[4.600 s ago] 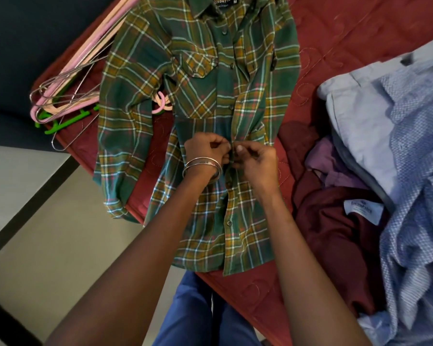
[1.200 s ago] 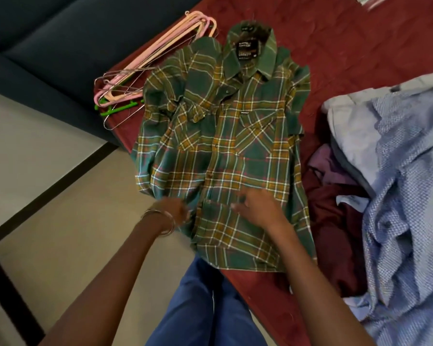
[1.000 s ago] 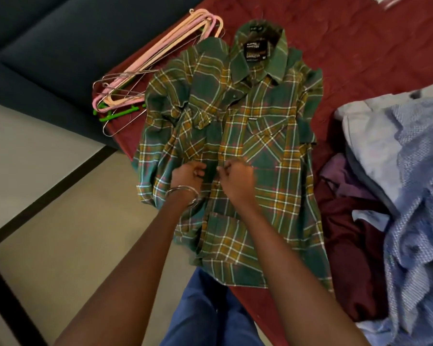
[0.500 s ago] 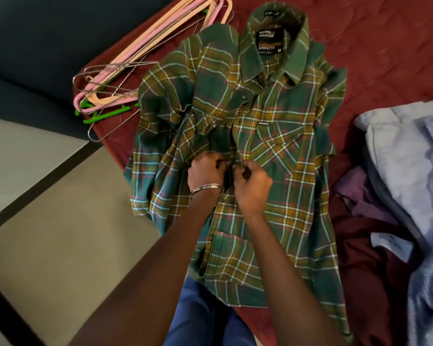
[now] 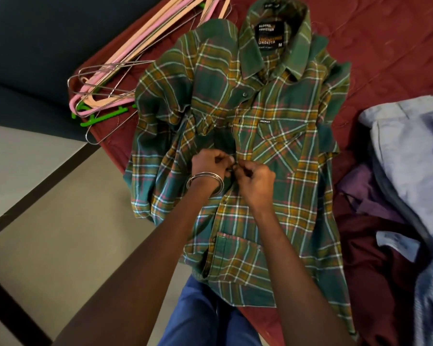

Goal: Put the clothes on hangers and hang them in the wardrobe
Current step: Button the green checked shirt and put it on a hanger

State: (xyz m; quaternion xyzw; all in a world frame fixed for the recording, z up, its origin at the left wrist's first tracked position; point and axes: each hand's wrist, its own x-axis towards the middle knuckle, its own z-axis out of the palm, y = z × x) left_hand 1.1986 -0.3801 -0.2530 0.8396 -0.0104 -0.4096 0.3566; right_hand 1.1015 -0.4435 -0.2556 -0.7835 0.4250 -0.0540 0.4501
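Observation:
A green plaid shirt (image 5: 280,126) lies face up on the red bedspread (image 5: 375,41), collar toward the far side, hem hanging over the near edge. My left hand (image 5: 210,163), with metal bangles on its wrist, and my right hand (image 5: 254,176) meet at the shirt's front placket, mid chest. Both pinch the fabric edges there with curled fingers. The placket is closed below my hands and gapes a little above them. A bunch of pink, peach, green and wire hangers (image 5: 115,81) lies on the bedspread left of the shirt.
A pile of clothes sits at the right: a pale blue garment (image 5: 410,146), a purple one (image 5: 368,193) and a maroon one (image 5: 375,265). A dark sofa (image 5: 35,46) stands at the far left. Beige floor (image 5: 60,233) lies below the bed edge.
My hands left the lower front of the shirt, moved up the placket and now pinch it at mid chest. The view has drawn closer to the shirt.

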